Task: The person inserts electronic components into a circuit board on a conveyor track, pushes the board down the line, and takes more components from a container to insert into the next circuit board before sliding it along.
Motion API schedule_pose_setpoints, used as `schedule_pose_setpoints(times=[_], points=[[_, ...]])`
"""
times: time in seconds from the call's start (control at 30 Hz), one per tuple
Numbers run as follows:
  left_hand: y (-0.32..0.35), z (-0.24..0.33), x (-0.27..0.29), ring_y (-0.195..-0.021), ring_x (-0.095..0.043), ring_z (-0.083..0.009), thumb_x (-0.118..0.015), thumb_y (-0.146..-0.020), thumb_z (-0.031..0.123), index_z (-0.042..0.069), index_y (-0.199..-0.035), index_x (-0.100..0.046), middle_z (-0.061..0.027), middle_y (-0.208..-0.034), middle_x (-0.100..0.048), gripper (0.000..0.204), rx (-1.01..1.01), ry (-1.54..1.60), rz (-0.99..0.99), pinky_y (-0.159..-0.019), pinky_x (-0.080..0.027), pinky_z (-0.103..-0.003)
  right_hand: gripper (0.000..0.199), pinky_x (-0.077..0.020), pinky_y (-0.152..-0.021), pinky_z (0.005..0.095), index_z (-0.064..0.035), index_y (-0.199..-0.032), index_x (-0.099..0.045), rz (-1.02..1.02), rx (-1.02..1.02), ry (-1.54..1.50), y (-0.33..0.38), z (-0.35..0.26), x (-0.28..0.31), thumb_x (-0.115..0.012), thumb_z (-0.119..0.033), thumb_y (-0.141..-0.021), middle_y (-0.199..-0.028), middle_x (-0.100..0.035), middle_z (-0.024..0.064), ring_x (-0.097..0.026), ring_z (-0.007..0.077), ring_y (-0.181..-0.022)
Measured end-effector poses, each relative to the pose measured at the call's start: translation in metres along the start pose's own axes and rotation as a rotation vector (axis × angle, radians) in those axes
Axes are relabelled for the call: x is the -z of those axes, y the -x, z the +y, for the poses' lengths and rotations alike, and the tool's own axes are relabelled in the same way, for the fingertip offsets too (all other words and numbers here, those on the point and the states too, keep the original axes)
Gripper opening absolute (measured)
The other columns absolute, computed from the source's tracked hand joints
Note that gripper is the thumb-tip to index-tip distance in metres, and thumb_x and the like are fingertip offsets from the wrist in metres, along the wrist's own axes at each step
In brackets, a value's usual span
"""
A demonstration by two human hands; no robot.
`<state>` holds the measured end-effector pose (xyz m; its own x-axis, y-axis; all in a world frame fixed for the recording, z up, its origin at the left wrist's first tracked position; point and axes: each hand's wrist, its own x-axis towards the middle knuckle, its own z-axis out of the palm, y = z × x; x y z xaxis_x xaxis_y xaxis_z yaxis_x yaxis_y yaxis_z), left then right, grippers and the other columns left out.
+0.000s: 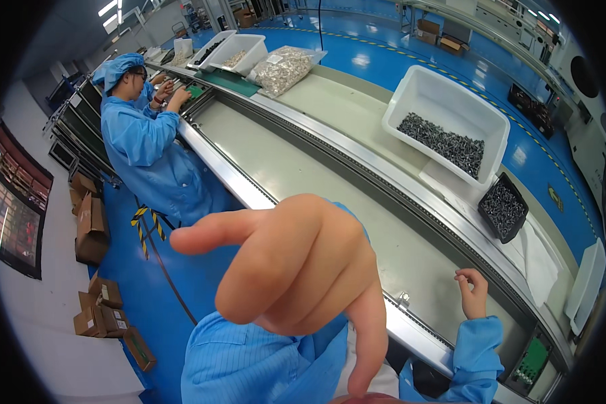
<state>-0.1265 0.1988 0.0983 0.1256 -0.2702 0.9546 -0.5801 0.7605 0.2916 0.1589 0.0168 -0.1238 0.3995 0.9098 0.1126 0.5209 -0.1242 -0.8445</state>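
Filling the middle of the view, the left hand [296,269] is raised close to the camera, with its fingers spread loosely and pointing outward and down; it grasps nothing, and the blue sleeve [262,363] of the person's coat shows below it. The right hand [473,293] is smaller in the view, at the lower right, held just above the near edge of the conveyor belt [330,175]; its fingers are curled a little, thumb and forefinger close together, but I cannot tell if something small is between them. Just left of this hand a small metal clip [402,298] sits on the silver rail [249,192] of the belt. The belt is pale and grey-green and runs from the lower right to the upper left. Beyond it, on the far shelf, stands a white plastic bin [451,114] with dark screws at its bottom, and beside it, nearer the right, a small black tray [503,209] is also full of dark screws. A green circuit board [532,360] lies at the lower right corner. Further up the line a co-worker [145,141] in blue coat and blue cap works with both hands at the belt, near more white bins [239,50] and a clear bag of small metal parts [283,67]. On the blue floor at the left lie several brown cardboard boxes [91,229].
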Motion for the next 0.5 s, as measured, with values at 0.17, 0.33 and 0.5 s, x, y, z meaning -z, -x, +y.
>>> schedule_pose_setpoints(times=[0.17,0.33,0.5], points=[[0.003,-0.004,0.009,-0.045,-0.052,-0.0134,-0.058,-0.083,0.065,0.008,-0.082,-0.064,-0.0009,-0.058,-0.057,0.057,0.035,0.044,-0.109,-0.093,-0.039,-0.067,0.013,-0.0453,-0.076,0.0267,0.0012,-0.091,-0.066,-0.002,0.003,0.026,0.001,-0.001,0.001,-0.058,-0.005,-0.083,-0.085,-0.065,0.0076,-0.058,0.017,-0.078],[0.001,-0.007,0.013,-0.044,-0.052,-0.0138,-0.06,-0.079,0.068,0.007,-0.082,-0.066,-0.0014,-0.059,-0.057,0.061,0.057,0.019,-0.087,-0.092,-0.041,-0.065,0.013,-0.0458,-0.078,0.0273,0.0013,-0.092,-0.066,-0.018,-0.008,0.03,0.002,-0.002,0.002,-0.058,-0.004,-0.083,-0.086,-0.066,0.0077,-0.058,0.0175,-0.079],[0.0,-0.005,0.011,-0.044,-0.053,-0.0146,-0.062,-0.076,0.07,0.007,-0.083,-0.067,-0.0019,-0.06,-0.059,0.064,0.054,0.001,-0.069,-0.091,-0.043,-0.063,0.013,-0.046,-0.078,0.0275,0.0013,-0.092,-0.066,-0.033,-0.028,0.036,0.003,-0.001,0.003,-0.058,-0.004,-0.082,-0.086,-0.066,0.0078,-0.058,0.0177,-0.079]])
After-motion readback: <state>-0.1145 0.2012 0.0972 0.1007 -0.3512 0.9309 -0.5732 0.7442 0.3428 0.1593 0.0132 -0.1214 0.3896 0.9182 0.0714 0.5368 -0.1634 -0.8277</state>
